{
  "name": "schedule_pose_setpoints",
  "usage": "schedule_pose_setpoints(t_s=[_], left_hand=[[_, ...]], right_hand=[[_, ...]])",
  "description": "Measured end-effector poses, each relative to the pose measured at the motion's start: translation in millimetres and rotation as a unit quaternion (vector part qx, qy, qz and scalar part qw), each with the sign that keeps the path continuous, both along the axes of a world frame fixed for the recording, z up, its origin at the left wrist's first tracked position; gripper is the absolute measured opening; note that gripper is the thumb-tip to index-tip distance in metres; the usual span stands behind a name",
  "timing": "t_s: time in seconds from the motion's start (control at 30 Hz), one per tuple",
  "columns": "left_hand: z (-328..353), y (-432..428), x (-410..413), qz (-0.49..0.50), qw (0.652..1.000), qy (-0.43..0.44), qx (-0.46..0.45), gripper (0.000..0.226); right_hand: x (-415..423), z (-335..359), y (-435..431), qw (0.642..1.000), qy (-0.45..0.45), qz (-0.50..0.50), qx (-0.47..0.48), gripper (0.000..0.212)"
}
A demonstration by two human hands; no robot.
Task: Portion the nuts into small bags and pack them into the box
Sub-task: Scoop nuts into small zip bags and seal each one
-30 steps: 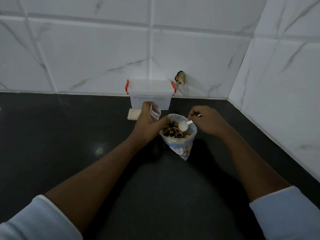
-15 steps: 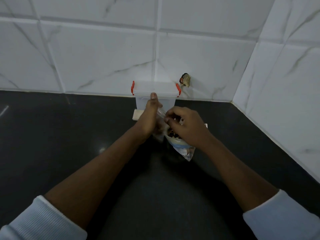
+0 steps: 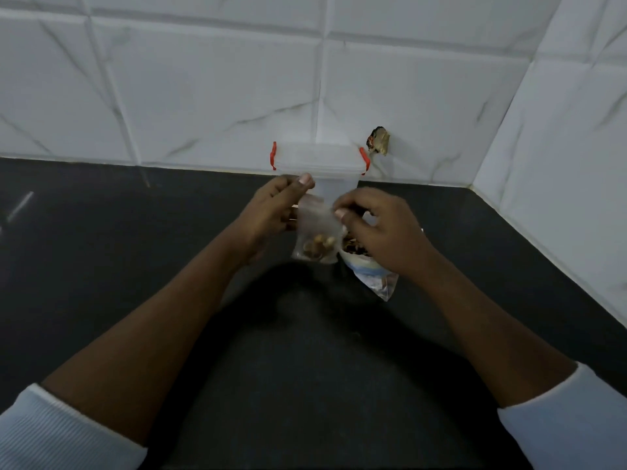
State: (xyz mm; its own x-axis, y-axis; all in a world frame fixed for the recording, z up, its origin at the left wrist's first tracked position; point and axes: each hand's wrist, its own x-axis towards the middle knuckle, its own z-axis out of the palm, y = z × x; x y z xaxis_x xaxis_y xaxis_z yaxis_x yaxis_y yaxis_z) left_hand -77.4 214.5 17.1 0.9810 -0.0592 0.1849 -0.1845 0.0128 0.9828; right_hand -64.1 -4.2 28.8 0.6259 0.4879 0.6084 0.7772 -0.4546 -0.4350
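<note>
Small bag (image 3: pixel 317 225) holding nuts (image 3: pixel 319 248): left grip (image 3: pixel 271 212) pinches its upper left edge, right grip (image 3: pixel 376 228) pinches its upper right edge.

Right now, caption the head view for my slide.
The left hand and right hand pinch a small bag of nuts before the lidded box.

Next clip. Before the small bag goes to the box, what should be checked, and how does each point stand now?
1. Nuts in the small bag: ok.
2. Left hand and right hand both pinch its top: ok.
3. Its top sealed: cannot tell.
4. Box open to receive it: not ok, the lid is on.
5. Nothing spilled around the large bag: ok.
</note>
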Motion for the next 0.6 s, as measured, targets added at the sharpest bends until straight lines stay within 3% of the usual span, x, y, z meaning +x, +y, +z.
schedule_pose_setpoints(t_s=[0.07, 0.17, 0.27, 0.6], left_hand=[[2, 1, -2, -0.056, 0.998, 0.018, -0.016, 0.046], [-1, -3, -5, -0.128, 0.992, 0.025, 0.003, 0.064], [-3, -10, -4, -0.122, 0.992, 0.003, 0.043, 0.068], [-2, -24, -9, -0.084, 0.996, 0.003, 0.016, 0.067]], right_hand=[[-2, 4, -1, 0.997, 0.014, -0.005, 0.074, 0.01], [-1, 2, -2, 0.992, 0.041, -0.004, 0.12, 0.01], [-2, 0, -2, 0.991, 0.041, -0.009, 0.128, 0.009], [-3, 0, 0, 0.987, 0.034, -0.01, 0.158, 0.011]])
